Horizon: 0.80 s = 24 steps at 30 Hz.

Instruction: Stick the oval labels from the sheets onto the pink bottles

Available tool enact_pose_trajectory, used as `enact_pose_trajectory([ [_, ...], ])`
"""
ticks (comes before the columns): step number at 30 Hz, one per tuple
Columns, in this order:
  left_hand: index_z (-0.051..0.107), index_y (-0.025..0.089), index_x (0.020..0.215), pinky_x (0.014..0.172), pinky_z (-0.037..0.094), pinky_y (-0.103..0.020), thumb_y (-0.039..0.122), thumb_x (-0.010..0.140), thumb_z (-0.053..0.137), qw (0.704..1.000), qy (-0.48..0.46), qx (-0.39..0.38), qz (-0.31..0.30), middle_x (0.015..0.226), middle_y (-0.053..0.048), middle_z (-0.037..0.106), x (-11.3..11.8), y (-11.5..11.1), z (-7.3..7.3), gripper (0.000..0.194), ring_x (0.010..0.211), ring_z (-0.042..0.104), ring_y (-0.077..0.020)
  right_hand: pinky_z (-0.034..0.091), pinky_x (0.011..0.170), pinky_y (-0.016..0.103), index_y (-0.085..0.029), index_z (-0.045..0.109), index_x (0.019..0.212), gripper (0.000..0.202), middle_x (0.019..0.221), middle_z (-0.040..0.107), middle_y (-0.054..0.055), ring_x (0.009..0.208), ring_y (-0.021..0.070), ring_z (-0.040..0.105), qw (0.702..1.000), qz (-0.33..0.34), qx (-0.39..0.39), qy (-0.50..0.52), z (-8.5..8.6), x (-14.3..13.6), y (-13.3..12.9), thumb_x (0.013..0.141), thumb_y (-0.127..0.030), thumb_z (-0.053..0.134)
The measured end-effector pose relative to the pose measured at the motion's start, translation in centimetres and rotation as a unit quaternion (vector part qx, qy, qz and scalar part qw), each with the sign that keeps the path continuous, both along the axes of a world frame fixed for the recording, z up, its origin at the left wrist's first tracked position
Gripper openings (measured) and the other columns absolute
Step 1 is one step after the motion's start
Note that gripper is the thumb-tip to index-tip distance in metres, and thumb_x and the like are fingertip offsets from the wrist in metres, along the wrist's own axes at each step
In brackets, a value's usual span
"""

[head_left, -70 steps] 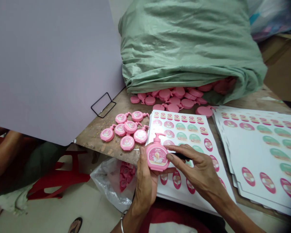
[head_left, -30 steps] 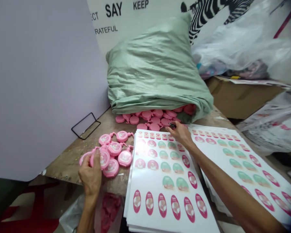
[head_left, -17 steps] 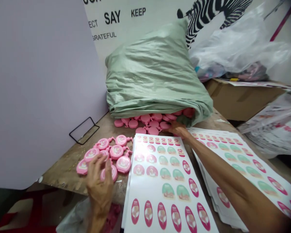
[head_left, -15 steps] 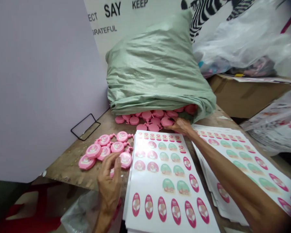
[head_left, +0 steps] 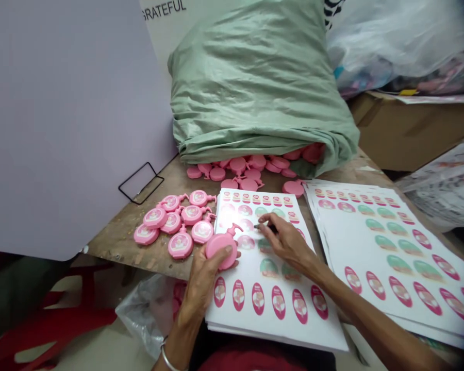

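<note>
Back from the sack, right hand [head_left: 290, 243] joins left hand [head_left: 204, 268] gripping pink bottle [head_left: 221, 248].

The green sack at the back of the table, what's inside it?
Plain pink toy bottles spill from the open mouth of the green sack onto the table. How many more lie deeper inside is hidden by the cloth.

Wooden table [head_left: 154, 257] bears sticker sheets [head_left: 386, 242], pink bottles [head_left: 178, 226], green sack [head_left: 255, 87].
</note>
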<state>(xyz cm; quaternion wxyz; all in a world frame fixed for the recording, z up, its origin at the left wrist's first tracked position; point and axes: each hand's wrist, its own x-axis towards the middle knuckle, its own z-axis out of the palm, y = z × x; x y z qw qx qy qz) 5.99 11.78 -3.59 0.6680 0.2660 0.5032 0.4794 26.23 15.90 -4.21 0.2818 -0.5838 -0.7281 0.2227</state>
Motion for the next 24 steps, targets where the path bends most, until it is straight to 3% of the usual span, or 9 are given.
enact_pose_trajectory([
  [2, 0.065, 0.009, 0.103, 0.071, 0.058, -0.029, 0.030, 0.069, 0.078, 1.000, 0.015, -0.002, 0.018, 0.094, -0.011, 0.071, 0.1, -0.2, -0.5, 0.042, 0.079, 0.071, -0.0221, 0.037, 0.070, 0.035, -0.021, 0.057, 0.090, 0.019, 0.079, 0.065, 0.004, 0.071, 0.0198, 0.055, 0.998, -0.021, 0.034, -0.056, -1.5, -0.3, -0.6, 0.093, -0.036, 0.046],
  [6, 0.062, 0.013, 0.105, 0.069, 0.059, -0.029, 0.031, 0.067, 0.080, 0.998, 0.040, 0.023, 0.032, 0.095, -0.009, 0.070, 0.7, -0.1, -1.0, 0.046, 0.079, 0.072, -0.0226, 0.032, 0.071, 0.035, -0.019, 0.059, 0.087, 0.016, 0.082, 0.066, 0.005, 0.078, 0.0214, 0.055, 0.985, -0.042, 0.115, -0.124, -2.8, -1.0, -1.7, 0.093, -0.030, 0.048],
  [11, 0.055, 0.017, 0.102, 0.066, 0.060, -0.033, 0.037, 0.071, 0.076, 0.999, 0.039, 0.024, 0.009, 0.108, -0.011, 0.067, 1.2, 0.2, -0.8, 0.042, 0.078, 0.073, -0.0233, 0.030, 0.072, 0.034, -0.018, 0.059, 0.082, 0.015, 0.078, 0.065, 0.005, 0.078, 0.0204, 0.055, 0.979, -0.028, 0.139, -0.147, -2.9, -0.9, -1.8, 0.091, -0.026, 0.051],
  [18, 0.058, 0.016, 0.106, 0.065, 0.061, -0.034, 0.043, 0.075, 0.072, 0.997, 0.073, 0.024, -0.016, 0.111, -0.014, 0.066, 1.2, 0.6, -0.5, 0.044, 0.080, 0.073, -0.0251, 0.029, 0.069, 0.033, -0.020, 0.056, 0.074, 0.013, 0.070, 0.062, 0.001, 0.071, 0.0180, 0.050, 0.988, -0.001, 0.121, -0.097, -3.2, -0.6, -1.9, 0.087, -0.022, 0.055],
  [24, 0.056, 0.017, 0.109, 0.066, 0.061, -0.034, 0.043, 0.077, 0.070, 0.997, 0.070, 0.034, -0.016, 0.114, -0.014, 0.065, 1.2, 0.4, -0.8, 0.044, 0.081, 0.073, -0.0250, 0.030, 0.071, 0.034, -0.019, 0.059, 0.077, 0.014, 0.073, 0.062, 0.003, 0.074, 0.0193, 0.051, 0.986, -0.027, 0.134, -0.097, -2.9, -0.8, -2.0, 0.089, -0.025, 0.053],
])
